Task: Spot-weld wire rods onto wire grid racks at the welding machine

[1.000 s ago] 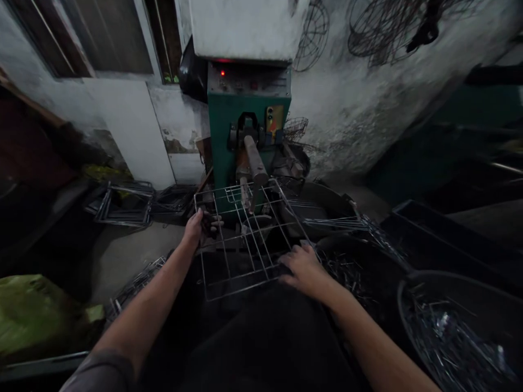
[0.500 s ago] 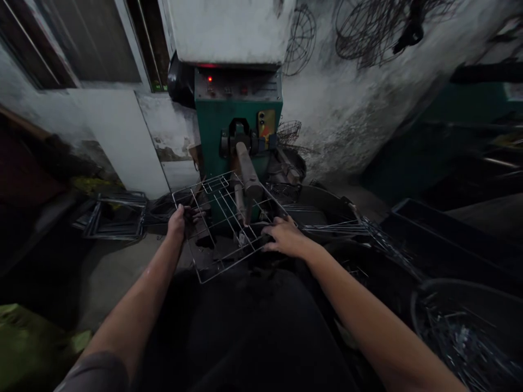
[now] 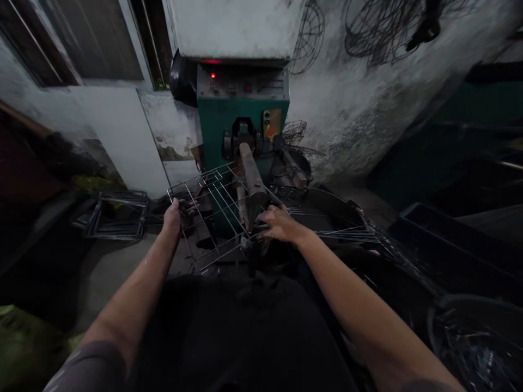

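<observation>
Here, rectangular wire grid in left hand, partly beneath dull cylindrical bar.

Grey floor, left side: rectangular wire frames lying stacked on it.

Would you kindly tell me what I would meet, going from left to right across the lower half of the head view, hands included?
Stacked wire frames → the left hand → the thick metal bar → the right hand → the long thin rods → the round tub.
</observation>
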Tool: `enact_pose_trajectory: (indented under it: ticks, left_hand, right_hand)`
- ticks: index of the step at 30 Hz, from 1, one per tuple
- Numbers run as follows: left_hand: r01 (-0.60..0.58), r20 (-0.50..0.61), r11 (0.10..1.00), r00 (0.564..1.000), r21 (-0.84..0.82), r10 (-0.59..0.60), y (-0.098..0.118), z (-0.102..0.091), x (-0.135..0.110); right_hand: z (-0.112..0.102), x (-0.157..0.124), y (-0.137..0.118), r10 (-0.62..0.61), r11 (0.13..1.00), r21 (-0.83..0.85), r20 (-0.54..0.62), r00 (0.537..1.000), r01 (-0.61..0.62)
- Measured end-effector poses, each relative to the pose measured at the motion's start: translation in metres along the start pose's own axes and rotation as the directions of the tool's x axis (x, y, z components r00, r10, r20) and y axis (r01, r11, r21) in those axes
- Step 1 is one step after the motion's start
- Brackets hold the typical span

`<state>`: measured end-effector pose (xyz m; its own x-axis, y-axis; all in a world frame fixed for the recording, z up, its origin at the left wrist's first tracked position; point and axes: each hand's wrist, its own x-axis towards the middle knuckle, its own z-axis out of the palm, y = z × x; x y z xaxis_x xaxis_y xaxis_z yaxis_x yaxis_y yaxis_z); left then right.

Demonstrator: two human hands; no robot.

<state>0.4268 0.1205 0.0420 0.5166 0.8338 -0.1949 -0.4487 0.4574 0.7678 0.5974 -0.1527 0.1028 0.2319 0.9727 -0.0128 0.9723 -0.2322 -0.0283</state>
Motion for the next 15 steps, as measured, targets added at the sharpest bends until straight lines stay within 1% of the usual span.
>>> enact_pose_trajectory:
  ticks: [4, 7, 15]
  left_hand:
    - [-0.005, -0.026, 1.000, 1.000, -0.005, 0.005, -0.001, -0.001, 0.004]
    - [-0.004, -0.042, 1.000, 0.999, -0.014, 0.003, -0.002, 0.001, 0.007]
    - [0.011, -0.061, 1.000, 0.998, -0.011, -0.012, -0.002, 0.004, 0.008]
  right_hand:
    - [0.001, 0.007, 0.003, -0.007, 0.999, 0.037, -0.009, 1.000, 0.008]
    - [0.002, 0.013, 0.006, 0.026, 0.997, 0.067, -0.011, 1.000, -0.025]
    - [-0.004, 0.018, 0.008, 0.075, 0.992, 0.097, 0.045, 0.996, -0.079]
